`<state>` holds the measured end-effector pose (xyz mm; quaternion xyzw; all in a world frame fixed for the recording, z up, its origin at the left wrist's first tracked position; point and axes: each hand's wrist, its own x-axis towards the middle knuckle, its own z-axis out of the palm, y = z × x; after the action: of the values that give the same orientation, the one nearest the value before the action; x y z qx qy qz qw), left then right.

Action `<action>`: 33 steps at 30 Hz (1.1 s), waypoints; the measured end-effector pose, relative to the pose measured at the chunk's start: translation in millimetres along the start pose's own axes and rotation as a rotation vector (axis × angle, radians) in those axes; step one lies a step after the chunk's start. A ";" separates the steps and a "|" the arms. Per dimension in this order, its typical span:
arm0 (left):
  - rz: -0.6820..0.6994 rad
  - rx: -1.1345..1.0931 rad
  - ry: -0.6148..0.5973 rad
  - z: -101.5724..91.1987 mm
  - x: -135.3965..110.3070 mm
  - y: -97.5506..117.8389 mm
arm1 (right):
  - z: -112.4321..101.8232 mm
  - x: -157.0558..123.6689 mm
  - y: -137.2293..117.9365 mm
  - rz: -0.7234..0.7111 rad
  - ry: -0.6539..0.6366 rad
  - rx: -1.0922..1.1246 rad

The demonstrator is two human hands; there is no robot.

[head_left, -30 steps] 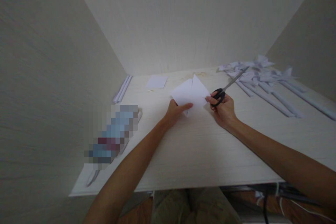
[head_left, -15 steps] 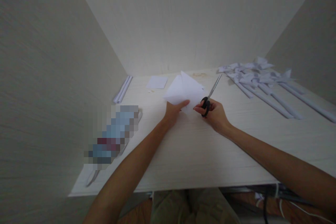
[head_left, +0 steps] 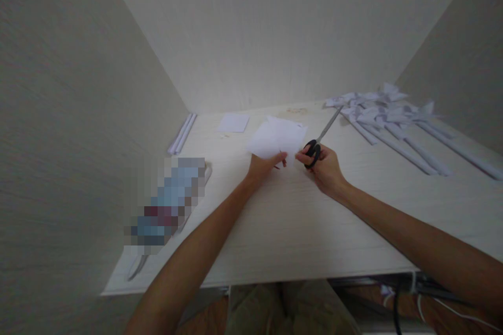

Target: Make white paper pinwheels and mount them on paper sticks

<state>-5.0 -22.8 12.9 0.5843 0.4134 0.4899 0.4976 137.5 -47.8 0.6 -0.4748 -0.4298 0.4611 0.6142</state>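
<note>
Between the thumb and fingers of my left hand (head_left: 265, 166) is a piece of white paper (head_left: 275, 136), cut with slits so its flaps spread apart. My right hand (head_left: 324, 167) is closed around the black handles of a pair of scissors (head_left: 313, 153). The scissor blades look shut and point up and away to the right, clear of the paper. My right thumb and fingertips come close to the paper's right side; whether they touch it I cannot tell.
On the white table (head_left: 275, 241), a paper square (head_left: 233, 122) lies behind my left hand. Two rolled paper tubes (head_left: 183, 133) lie by the left wall, with a blurred-out object (head_left: 171, 204) nearer. Several paper pinwheels on paper sticks (head_left: 387, 118) lie at the right.
The paper in my left hand has turned and tipped lower, its pointed flap no longer standing up. My right hand has shifted slightly right, with the scissors tilted further right.
</note>
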 end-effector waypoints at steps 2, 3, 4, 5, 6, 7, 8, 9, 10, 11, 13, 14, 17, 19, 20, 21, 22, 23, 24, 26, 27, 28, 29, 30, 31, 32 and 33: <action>0.017 -0.005 0.029 0.0 0.1 0.7 | 0.3 -0.7 0.3 0.010 -0.045 -0.024; 0.027 -0.007 0.047 0.0 0.3 0.9 | 0.6 -1.1 0.6 0.003 -0.078 -0.046; 0.037 -0.011 0.065 0.0 0.7 0.9 | 0.9 -1.7 0.9 -0.011 -0.115 -0.070; 0.047 -0.017 0.084 0.0 1.3 0.7 | 1.2 -2.3 1.0 -0.028 -0.149 -0.096; 0.056 -0.024 0.103 0.0 1.8 0.4 | 1.5 -3.0 1.0 -0.045 -0.179 -0.121; 0.063 -0.032 0.121 -0.1 2.4 -0.1 | 1.9 -3.7 0.7 -0.057 -0.200 -0.143; 0.068 -0.038 0.135 -0.1 3.0 -0.6 | 2.2 -4.4 0.2 -0.064 -0.216 -0.160; 0.070 -0.043 0.145 -0.2 3.4 -1.1 | 2.6 -5.0 -0.4 -0.066 -0.225 -0.171; 0.071 -0.046 0.154 -0.3 3.8 -1.4 | 2.9 -5.4 -1.1 -0.066 -0.230 -0.179; 0.072 -0.046 0.159 -0.3 3.9 -1.7 | 3.1 -5.7 -1.6 -0.065 -0.234 -0.186; 0.070 -0.039 0.154 -0.2 3.6 -1.3 | 3.5 -5.9 -2.0 -0.069 -0.236 -0.204; 0.069 -0.035 0.147 -0.1 3.1 -0.7 | 3.6 -5.8 -1.9 -0.075 -0.232 -0.212; 0.066 -0.017 0.122 0.5 1.2 1.6 | 3.5 -5.6 -0.7 -0.093 -0.209 -0.220; 0.056 0.001 0.106 0.7 0.2 2.8 | 3.5 -5.7 -0.5 -0.092 -0.192 -0.225; 0.050 0.013 0.098 0.7 -0.1 3.2 | 3.5 -5.8 -0.8 -0.088 -0.183 -0.231; 0.046 0.024 0.092 0.6 -0.4 3.3 | 3.6 -5.9 -1.3 -0.086 -0.174 -0.235; 0.045 0.032 0.090 0.6 -0.5 3.3 | 3.7 -6.1 -1.9 -0.086 -0.166 -0.237; 0.047 0.037 0.091 0.5 -0.5 3.2 | 3.8 -6.2 -2.7 -0.086 -0.158 -0.237; 0.049 0.040 0.090 0.4 -0.5 3.1 | 3.9 -6.3 -3.4 -0.087 -0.153 -0.237; 0.040 0.037 0.088 0.3 -0.6 2.9 | 4.1 -6.4 -4.6 -0.087 -0.146 -0.237; 0.032 0.030 0.087 0.3 -0.6 2.8 | 4.2 -6.5 -4.9 -0.084 -0.143 -0.239; 0.025 0.020 0.087 0.4 -0.5 2.8 | 4.3 -6.5 -5.0 -0.081 -0.140 -0.239; 0.022 0.010 0.089 0.6 -0.5 2.7 | 4.3 -6.4 -4.9 -0.080 -0.136 -0.235; 0.022 0.002 0.092 0.8 -0.5 2.6 | 4.3 -6.4 -4.6 -0.080 -0.134 -0.230; 0.027 -0.004 0.097 1.0 -0.4 2.5 | 4.3 -6.3 -4.2 -0.081 -0.131 -0.223; 0.034 -0.008 0.105 1.3 -0.4 2.4 | 4.2 -6.2 -3.7 -0.082 -0.129 -0.217; 0.038 -0.009 0.112 1.5 -0.4 2.3 | 4.1 -6.1 -3.1 -0.081 -0.127 -0.213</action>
<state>-3.7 -23.8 15.0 0.5614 0.4274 0.5332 0.4668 132.7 -53.3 3.8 -0.4895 -0.5332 0.4168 0.5498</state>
